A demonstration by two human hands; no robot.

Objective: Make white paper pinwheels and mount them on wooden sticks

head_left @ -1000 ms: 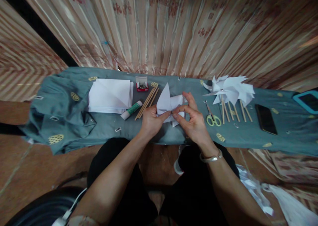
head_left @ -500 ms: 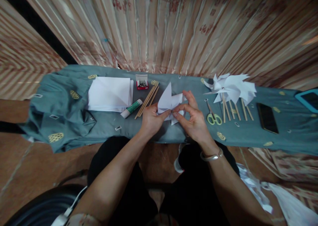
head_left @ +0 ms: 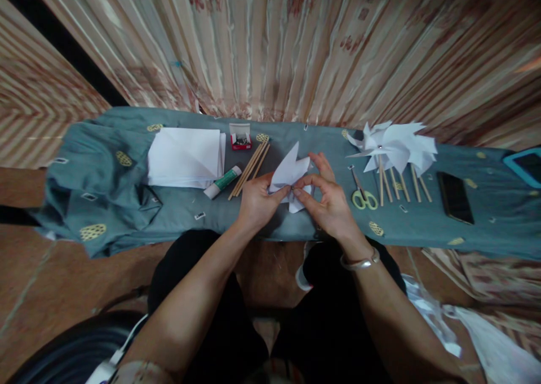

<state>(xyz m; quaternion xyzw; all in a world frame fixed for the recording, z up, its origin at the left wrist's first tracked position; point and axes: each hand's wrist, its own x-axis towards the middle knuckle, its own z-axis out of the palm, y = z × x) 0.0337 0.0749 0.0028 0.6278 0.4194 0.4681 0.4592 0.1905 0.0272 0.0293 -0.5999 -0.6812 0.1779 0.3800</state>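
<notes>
The camera sits on the person's head and looks forward and steeply down, over the lap (head_left: 198, 271), onto a narrow bench (head_left: 177, 212) that runs across the picture from left to right. The bench's near edge lies just above the knees, and its far edge meets a curtain (head_left: 296, 46) that fills the top. The view is close: both forearms enter from below, and the left hand (head_left: 256, 201) and right hand (head_left: 332, 204) pinch a folded paper (head_left: 289, 173) at mid-frame. The wide lens fans the curtain's stripes outward.

teal tablet (head_left: 523, 168): cut by right edge
red box (head_left: 240, 142): contents too small
folded paper (head_left: 289, 172): partly behind right hand (head_left: 332, 206)
</notes>
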